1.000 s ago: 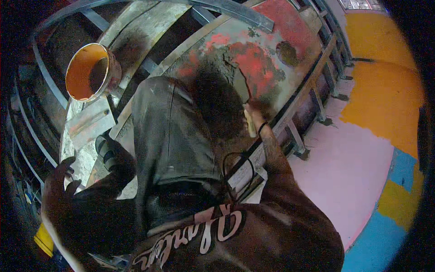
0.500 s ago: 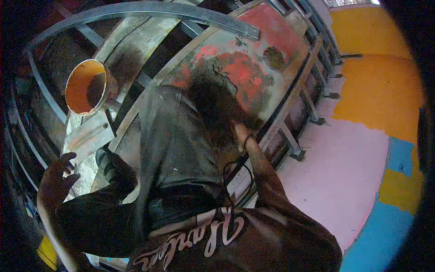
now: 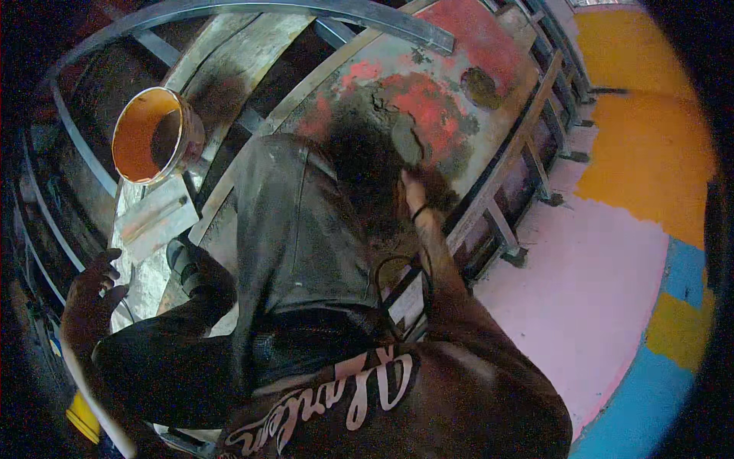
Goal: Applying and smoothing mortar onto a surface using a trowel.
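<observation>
My right hand (image 3: 414,191) grips a trowel (image 3: 415,145), mostly in shadow, against the mottled grey and red panel (image 3: 501,50), where dark grey filler is smeared in a rough patch. My left hand (image 3: 95,287), fingers apart and holding nothing visible, hangs at the left beside a pale board (image 3: 157,218). Just beyond that board stands a round bucket (image 3: 141,115) with an orange inside and dark contents. My bent knee and grey trouser leg lie between my hands, hiding part of the panel.
Curved steel bars (image 3: 306,8) arch over the far left and top, with dark gaps between. A railing-like steel frame (image 3: 501,229) runs along the panel's right edge. Beyond it is a surface (image 3: 638,145) painted orange, pink, blue and olive. Something yellow (image 3: 80,417) sits at lower left.
My right hand with the trowel drew back toward my body and has since moved forward again along the dark patch. My left hand stays near the board. The view has shifted slightly.
</observation>
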A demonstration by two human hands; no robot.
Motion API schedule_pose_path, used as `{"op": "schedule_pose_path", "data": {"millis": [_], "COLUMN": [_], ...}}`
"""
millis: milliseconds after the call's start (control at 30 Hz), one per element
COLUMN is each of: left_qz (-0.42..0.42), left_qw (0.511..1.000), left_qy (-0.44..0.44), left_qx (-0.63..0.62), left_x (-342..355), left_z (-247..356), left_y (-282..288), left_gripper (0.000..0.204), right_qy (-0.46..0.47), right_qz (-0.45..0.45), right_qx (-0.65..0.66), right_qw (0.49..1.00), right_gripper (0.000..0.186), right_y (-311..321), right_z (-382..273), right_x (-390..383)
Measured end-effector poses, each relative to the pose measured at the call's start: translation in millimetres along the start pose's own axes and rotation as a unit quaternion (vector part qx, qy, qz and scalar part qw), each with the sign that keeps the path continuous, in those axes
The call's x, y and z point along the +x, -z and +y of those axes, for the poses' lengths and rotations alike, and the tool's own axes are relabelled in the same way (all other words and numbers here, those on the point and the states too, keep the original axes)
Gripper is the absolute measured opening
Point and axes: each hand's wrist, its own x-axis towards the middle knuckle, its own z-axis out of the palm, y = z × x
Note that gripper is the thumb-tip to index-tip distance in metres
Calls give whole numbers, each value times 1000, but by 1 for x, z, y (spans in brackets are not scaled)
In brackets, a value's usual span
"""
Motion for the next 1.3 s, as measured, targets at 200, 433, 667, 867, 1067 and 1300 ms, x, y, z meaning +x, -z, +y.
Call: {"op": "schedule_pose_path", "data": {"millis": [200, 433, 667, 867, 1067, 1300], "left_qz": [-14, -1, -37, -56, -35, -27], "left_qw": [1000, 1000, 999, 998, 999, 998], "left_qy": [13, -12, -25, -29, -22, -42], "left_qx": [-12, -13, 14, 13, 2, 45], "left_x": [-4, 1, 8, 15, 1, -13], "left_z": [20, 30, 38, 32, 34, 39], "left_y": [0, 6, 6, 2, -7, -6], "left_gripper": [65, 65, 64, 68, 65, 63], "right_qy": [108, 327, 329, 11, 73, -81], "right_qz": [36, 318, 356, -100, 72, 53], "right_qx": [44, -370, -376, 11, -248, -292], "right_qw": [993, 809, 790, 995, 963, 951], "right_gripper": [43, 39, 46, 63, 69, 58], "right_y": [-12, -26, -14, 44, 68, 50], "right_z": [-100, -76, -94, -65, 163, 153], "right_x": [-67, -82, -98, -12, -15, -142]}}
